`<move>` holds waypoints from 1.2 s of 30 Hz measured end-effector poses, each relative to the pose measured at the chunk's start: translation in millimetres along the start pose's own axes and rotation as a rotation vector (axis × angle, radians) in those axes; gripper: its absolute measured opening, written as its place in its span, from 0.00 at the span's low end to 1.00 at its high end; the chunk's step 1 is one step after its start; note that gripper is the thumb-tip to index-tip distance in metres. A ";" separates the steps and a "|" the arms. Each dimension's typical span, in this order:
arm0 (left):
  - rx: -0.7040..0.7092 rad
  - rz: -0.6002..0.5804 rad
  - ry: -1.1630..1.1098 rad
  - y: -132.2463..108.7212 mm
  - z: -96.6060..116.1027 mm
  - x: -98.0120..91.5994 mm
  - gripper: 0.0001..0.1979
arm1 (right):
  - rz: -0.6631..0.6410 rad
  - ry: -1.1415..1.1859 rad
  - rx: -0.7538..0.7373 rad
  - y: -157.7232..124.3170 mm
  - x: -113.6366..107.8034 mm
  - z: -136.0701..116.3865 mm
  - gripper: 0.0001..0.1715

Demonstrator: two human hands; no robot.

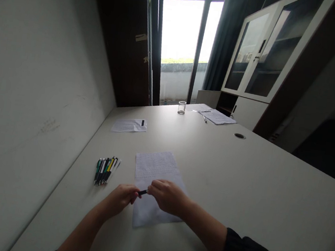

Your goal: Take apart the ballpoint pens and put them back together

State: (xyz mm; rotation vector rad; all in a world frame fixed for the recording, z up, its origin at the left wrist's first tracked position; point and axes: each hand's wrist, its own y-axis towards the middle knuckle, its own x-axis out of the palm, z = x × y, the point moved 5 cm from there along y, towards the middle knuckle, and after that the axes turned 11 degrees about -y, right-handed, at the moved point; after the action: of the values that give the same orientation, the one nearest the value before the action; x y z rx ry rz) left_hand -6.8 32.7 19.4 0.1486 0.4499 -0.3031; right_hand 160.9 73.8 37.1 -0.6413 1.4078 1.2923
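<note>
Both hands hold a dark pen (142,192) between them, above a sheet of paper (158,163) with lines of writing on its upper part. My left hand (123,196) pinches the pen's left end with closed fingers. At the other end, my right hand (165,194) is closed on the pen's right part, most of which the fingers hide. To the left of the paper lies a row of several pens (106,171), green, black, white and yellow, side by side on the white table (215,180).
A glass cup (181,107) stands near the far edge. Written papers (217,116) with a pen (205,118) lie at the back right. Another sheet (127,125) with a small black object on it is at the back left. A cable hole (240,136) sits at the right.
</note>
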 end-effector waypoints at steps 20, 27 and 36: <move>0.050 0.160 0.057 0.3 4.5 -0.9 0.08 | -0.023 0.207 0.235 4.5 15.5 6.8 0.13; 0.019 0.111 -0.032 -0.6 3.2 4.5 0.12 | 0.061 0.154 0.148 5.7 7.0 4.2 0.13; -0.083 0.047 -0.115 -0.2 -0.9 2.6 0.13 | 0.070 0.224 0.097 4.1 6.0 6.2 0.07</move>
State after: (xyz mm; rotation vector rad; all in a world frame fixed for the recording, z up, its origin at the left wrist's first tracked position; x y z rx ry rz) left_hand -5.0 32.0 17.4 0.0602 0.3435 -0.2450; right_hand 157.6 82.2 34.0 -0.6917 1.6787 1.2268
